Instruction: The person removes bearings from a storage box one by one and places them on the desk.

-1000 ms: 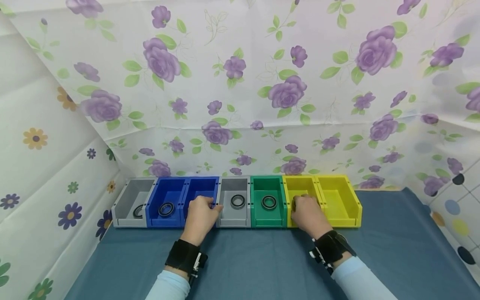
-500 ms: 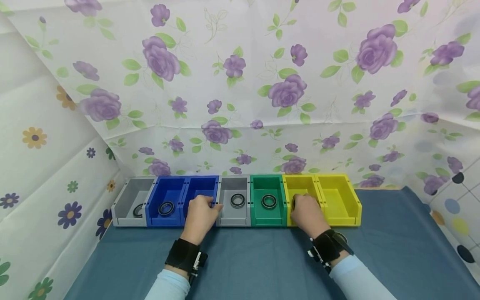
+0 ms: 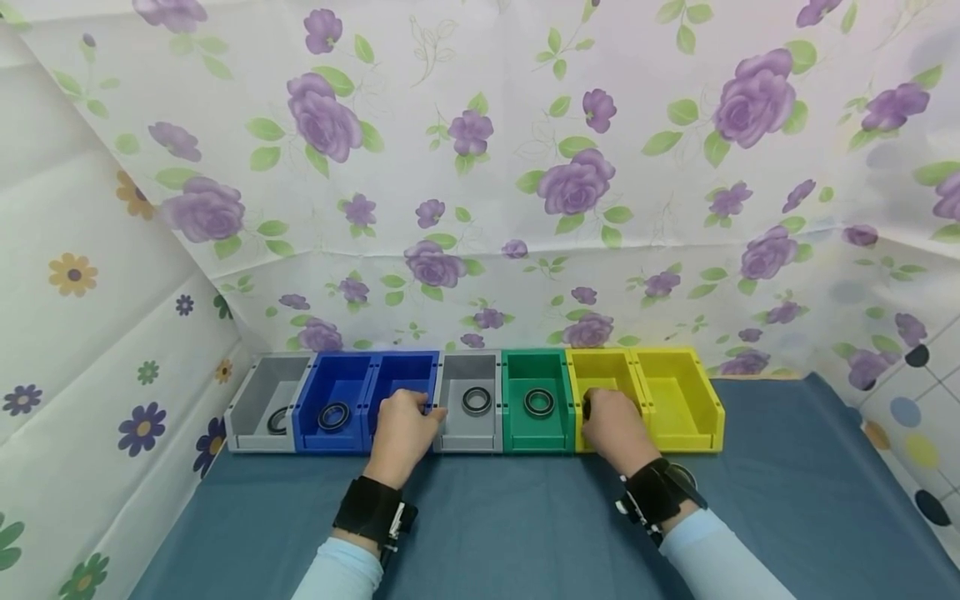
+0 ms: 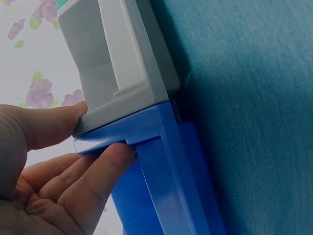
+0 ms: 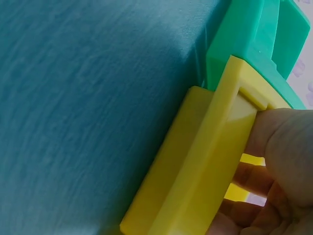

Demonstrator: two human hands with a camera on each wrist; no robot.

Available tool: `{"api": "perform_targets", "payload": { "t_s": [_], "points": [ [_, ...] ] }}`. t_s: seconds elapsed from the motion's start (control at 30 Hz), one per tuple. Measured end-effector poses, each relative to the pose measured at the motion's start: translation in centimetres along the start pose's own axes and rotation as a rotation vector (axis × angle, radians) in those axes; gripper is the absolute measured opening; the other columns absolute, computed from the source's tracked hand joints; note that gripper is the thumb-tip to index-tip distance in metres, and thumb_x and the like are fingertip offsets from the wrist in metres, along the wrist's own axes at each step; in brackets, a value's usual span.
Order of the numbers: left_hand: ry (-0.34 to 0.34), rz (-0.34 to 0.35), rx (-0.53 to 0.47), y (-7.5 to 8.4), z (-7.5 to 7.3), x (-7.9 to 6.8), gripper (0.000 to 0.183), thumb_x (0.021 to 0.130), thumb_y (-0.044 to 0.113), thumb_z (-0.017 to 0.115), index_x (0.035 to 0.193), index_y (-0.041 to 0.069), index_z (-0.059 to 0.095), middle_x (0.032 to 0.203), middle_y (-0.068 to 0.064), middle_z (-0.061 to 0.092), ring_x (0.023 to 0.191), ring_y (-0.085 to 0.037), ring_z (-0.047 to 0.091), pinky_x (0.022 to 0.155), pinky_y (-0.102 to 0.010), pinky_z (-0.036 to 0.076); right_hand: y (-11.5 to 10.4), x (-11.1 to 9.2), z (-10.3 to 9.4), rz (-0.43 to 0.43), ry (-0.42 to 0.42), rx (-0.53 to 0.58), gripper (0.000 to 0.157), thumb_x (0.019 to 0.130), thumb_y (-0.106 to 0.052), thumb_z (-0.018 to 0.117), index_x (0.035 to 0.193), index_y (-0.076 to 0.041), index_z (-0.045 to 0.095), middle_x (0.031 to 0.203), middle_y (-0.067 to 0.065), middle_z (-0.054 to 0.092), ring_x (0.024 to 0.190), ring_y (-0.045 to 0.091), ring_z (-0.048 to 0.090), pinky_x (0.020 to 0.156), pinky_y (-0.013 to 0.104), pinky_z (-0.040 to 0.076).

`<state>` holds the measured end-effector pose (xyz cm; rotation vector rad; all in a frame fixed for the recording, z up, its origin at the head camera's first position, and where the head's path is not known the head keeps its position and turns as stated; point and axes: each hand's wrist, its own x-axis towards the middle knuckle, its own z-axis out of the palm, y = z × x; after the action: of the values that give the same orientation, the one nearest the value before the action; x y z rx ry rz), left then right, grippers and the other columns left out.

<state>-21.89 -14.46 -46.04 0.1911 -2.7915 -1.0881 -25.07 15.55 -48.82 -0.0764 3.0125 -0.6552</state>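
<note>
My left hand (image 3: pixel 405 429) is at the second blue bin (image 3: pixel 405 367). In the left wrist view its thumb lies against the grey bin's side wall (image 4: pixel 122 108), and its fingers reach inside the blue bin's wall (image 4: pixel 146 125), pinching the adjoining walls. My right hand (image 3: pixel 617 425) reaches down into the left yellow bin (image 3: pixel 600 362), fingers curled. A dark edge like a bearing's (image 3: pixel 587 408) shows at its fingertips; the rest is hidden by the hand. Bearings lie in the middle grey bin (image 3: pixel 476 402) and the green bin (image 3: pixel 538 402).
The bins form one joined row along the flowered backdrop (image 3: pixel 480 250). At the left, a grey bin (image 3: pixel 258 408) and a blue bin (image 3: pixel 330 442) each hold a bearing. A second yellow bin (image 3: pixel 678 400) closes the right end. Blue cloth (image 3: pixel 495 525) covers the table in front.
</note>
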Motion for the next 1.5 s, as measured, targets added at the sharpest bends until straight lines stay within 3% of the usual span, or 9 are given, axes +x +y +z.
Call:
{"api": "perform_targets", "payload": {
  "t_s": [0.37,0.63,0.9,1.03,1.3,1.5],
  "points": [
    [0.005,0.014,0.005,0.2,0.0,-0.1,0.037,0.082,0.022,0.072,0.11,-0.001,0.068,0.099,-0.014,0.07,0.062,-0.012,0.06,0.049,-0.024,0.043,0.5,-0.6,-0.3,-0.119,0.113,-0.021,0.013,0.078,-0.011,0.07,0.09,-0.007,0.067,0.072,0.003,0.059,0.064,0.019,0.05,0.057,0.03,0.04],
    [0.001,0.005,0.009,0.1,-0.1,0.0,0.038,0.082,0.022,0.071,0.111,-0.002,0.067,0.103,-0.016,0.069,0.062,-0.012,0.059,0.048,-0.024,0.043,0.2,-1.4,-1.1,-0.143,0.166,-0.052,0.035,0.079,-0.016,0.073,0.111,-0.004,0.067,0.1,0.011,0.068,0.087,0.023,0.059,0.073,0.038,0.051],
    [0.002,0.011,0.008,0.2,-0.2,-0.1,0.037,0.082,0.022,0.072,0.11,-0.002,0.068,0.103,-0.016,0.07,0.072,-0.015,0.064,0.052,-0.025,0.048,0.0,-2.8,-3.1,-0.175,0.227,0.013,0.038,0.079,-0.019,0.072,0.114,-0.004,0.066,0.106,0.015,0.066,0.093,0.027,0.061,0.074,0.041,0.051],
    [0.001,0.012,0.007,0.2,-0.2,-0.1,0.037,0.082,0.021,0.072,0.109,-0.002,0.068,0.1,-0.016,0.07,0.068,-0.014,0.063,0.049,-0.024,0.046,0.1,-3.7,-4.0,-0.191,0.241,0.023,0.041,0.08,-0.02,0.072,0.117,-0.004,0.064,0.111,0.016,0.065,0.1,0.031,0.06,0.079,0.045,0.05],
    [-0.001,0.01,0.013,0.1,0.0,0.0,0.037,0.082,0.022,0.072,0.11,-0.003,0.068,0.101,-0.016,0.07,0.071,-0.015,0.063,0.051,-0.025,0.047,0.2,-5.3,-5.5,-0.202,0.288,0.035,0.043,0.08,-0.023,0.073,0.12,-0.009,0.063,0.112,0.015,0.063,0.099,0.03,0.06,0.075,0.042,0.052],
    [0.004,0.009,0.016,0.1,0.0,0.0,0.036,0.081,0.023,0.072,0.108,-0.002,0.069,0.097,-0.014,0.07,0.066,-0.014,0.061,0.049,-0.025,0.045,0.3,-6.5,-5.5,-0.209,0.329,0.017,0.045,0.076,-0.023,0.077,0.117,-0.011,0.065,0.111,0.015,0.064,0.099,0.031,0.06,0.072,0.042,0.053]
  ]
}}
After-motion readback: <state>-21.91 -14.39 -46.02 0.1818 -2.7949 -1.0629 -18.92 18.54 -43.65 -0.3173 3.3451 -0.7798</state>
